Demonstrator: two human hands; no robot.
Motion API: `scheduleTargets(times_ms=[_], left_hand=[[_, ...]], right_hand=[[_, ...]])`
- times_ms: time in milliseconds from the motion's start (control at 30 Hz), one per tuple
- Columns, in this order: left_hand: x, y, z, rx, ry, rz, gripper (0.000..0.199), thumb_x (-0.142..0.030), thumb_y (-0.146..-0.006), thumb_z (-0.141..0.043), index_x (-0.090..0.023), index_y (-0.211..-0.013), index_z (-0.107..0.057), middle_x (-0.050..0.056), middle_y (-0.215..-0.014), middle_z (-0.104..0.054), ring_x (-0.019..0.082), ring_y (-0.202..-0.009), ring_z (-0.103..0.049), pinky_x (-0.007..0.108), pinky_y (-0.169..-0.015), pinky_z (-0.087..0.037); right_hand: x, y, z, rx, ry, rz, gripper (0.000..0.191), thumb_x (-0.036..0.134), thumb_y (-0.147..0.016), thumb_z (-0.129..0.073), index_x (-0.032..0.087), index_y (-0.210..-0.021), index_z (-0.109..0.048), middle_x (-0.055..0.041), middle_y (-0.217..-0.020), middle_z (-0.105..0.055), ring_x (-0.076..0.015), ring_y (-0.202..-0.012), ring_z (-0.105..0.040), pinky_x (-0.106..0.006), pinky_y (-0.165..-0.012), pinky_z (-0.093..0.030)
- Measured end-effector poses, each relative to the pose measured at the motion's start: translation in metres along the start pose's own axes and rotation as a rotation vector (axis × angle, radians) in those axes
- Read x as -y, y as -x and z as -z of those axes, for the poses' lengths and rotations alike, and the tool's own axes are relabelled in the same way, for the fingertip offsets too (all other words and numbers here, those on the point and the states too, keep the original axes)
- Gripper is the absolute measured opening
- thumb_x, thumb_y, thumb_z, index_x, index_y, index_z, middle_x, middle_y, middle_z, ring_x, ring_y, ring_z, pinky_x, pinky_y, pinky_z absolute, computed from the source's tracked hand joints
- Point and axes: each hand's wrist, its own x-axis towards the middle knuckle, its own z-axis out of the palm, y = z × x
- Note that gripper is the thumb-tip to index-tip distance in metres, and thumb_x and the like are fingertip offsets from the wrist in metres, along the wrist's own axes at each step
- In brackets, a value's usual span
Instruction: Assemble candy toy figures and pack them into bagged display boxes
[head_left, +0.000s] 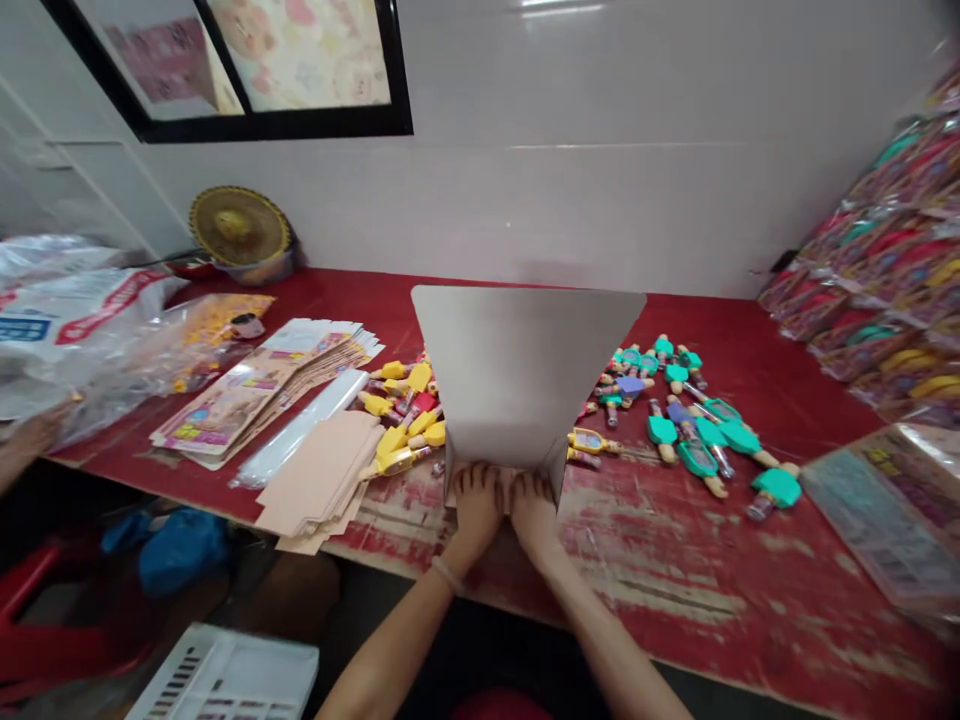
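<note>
My left hand (477, 505) and my right hand (534, 515) sit side by side on the near edge of a folded cardboard box (517, 375), its grey inner face flaring upward and hiding part of the table behind it. Both hands grip that edge. Yellow plastic toy-shaped packs (405, 430) lie heaped to the left of the box, and teal ones (697, 430) lie scattered to its right. A stack of flat beige card blanks (322, 480) lies nearer my left hand. At the far left, a co-worker's hand (34, 435) rests on the table edge.
The worn red table (675, 560) runs along a white tiled wall. Printed cards (255, 390), clear plastic sleeves (300, 430) and a white sack (67, 320) lie left. Packed goods (885, 260) are piled right. A straw hat (238, 228) sits at the back. A white crate (225, 675) is below.
</note>
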Motion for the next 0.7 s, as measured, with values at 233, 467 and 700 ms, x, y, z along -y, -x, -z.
scheduleTargets(times_ms=[233, 467, 700], left_hand=[[-0.013, -0.007, -0.003, -0.037, -0.127, 0.046, 0.035, -0.029, -0.099, -0.042, -0.022, -0.126, -0.063, 0.013, -0.131, -0.06, 0.034, -0.12, -0.05, 0.06, -0.104, -0.033], [0.016, -0.006, 0.014, 0.222, -0.144, -0.257, 0.075, -0.06, -0.084, -0.063, -0.023, -0.146, -0.047, 0.016, -0.15, -0.046, 0.04, -0.135, -0.042, 0.061, -0.106, -0.036], [0.025, 0.022, -0.002, 0.163, -0.193, -0.293, 0.067, -0.041, -0.088, -0.065, -0.026, -0.149, -0.042, 0.012, -0.154, -0.043, 0.037, -0.142, -0.036, 0.059, -0.114, -0.029]], right_hand=[[-0.015, -0.003, -0.039, -0.044, 0.018, 0.053, 0.033, 0.014, -0.095, -0.045, 0.005, -0.116, -0.067, -0.0224, -0.115, -0.066, -0.0337, -0.119, -0.056, -0.047, -0.107, -0.04], [-0.042, 0.007, -0.052, -0.097, -0.048, 0.164, 0.043, 0.006, -0.087, -0.046, 0.011, -0.126, -0.063, -0.0155, -0.131, -0.061, -0.0282, -0.131, -0.046, -0.044, -0.113, -0.036], [-0.055, 0.004, -0.058, -0.284, -0.162, 0.241, 0.025, 0.011, -0.093, -0.047, 0.018, -0.099, -0.071, -0.0101, -0.104, -0.069, -0.0258, -0.111, -0.057, -0.042, -0.1, -0.044]])
